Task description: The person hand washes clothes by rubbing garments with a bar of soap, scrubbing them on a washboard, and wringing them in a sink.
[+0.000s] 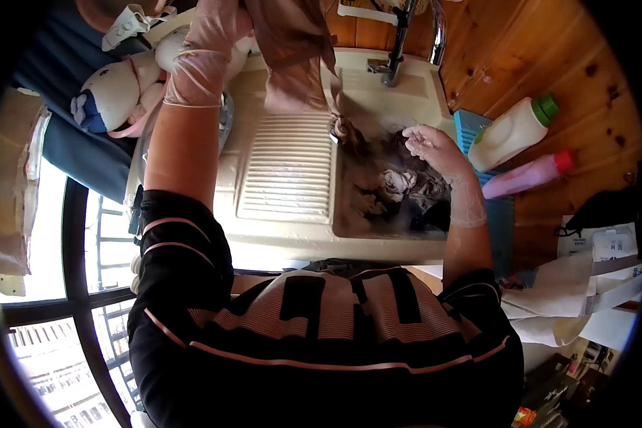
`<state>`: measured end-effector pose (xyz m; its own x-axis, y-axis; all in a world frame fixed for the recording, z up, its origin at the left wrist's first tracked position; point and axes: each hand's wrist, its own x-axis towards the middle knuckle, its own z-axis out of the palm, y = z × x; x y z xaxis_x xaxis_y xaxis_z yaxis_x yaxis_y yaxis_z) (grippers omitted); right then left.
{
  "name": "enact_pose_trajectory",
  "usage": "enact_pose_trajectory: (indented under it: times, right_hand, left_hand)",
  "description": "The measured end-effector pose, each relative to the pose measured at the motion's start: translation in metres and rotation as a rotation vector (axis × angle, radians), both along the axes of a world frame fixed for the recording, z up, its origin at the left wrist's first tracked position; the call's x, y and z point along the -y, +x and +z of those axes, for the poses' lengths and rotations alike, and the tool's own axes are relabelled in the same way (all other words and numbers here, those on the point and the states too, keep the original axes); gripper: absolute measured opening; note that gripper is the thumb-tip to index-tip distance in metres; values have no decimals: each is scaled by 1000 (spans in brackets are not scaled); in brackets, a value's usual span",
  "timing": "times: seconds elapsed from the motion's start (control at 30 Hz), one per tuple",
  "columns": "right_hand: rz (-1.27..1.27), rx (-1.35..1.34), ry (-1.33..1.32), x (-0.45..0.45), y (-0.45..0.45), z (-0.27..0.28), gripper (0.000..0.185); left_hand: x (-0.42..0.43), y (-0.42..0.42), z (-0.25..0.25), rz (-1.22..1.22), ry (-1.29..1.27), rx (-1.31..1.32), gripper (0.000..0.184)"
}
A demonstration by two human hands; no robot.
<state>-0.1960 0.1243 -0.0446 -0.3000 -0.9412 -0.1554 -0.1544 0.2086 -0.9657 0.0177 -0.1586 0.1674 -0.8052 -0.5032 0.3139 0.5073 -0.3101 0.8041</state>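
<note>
My left hand [225, 21], in a thin translucent glove, is raised at the top of the view and closed on a brownish wet garment [292, 50]. The garment hangs over the top of the ribbed washboard [285, 167], and a twisted end trails towards the basin. My right hand [435, 150], also gloved, is over the right side of the sink basin [391, 241], fingers bent and somewhat apart, with nothing seen in it. Beneath it, dark and greyish wet clothes [403, 185] lie heaped in the basin.
Behind the basin stands a black faucet [394, 60]. At the right, a white bottle with a green cap [510, 134] and a pink bottle [528, 175] lie on a blue rack [471, 128]. Plush toys [118, 93] sit left of the sink, near a window.
</note>
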Motion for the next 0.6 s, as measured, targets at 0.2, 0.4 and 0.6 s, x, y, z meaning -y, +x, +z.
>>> enact_pose_trajectory:
  times: [0.2,0.4,0.6]
  right_hand:
    - [-62,76,74,-2,6,-35,22]
    - [-138,169,437,0,-28,-112,29]
    - [71,-316,4,107,0,-134,75]
  left_hand:
    - [50,61,-85,662,-1425,379,43]
    - [6,150,-178,-75,-806,741,23]
    - [-52,180,-185,-356,-1139,1345,41]
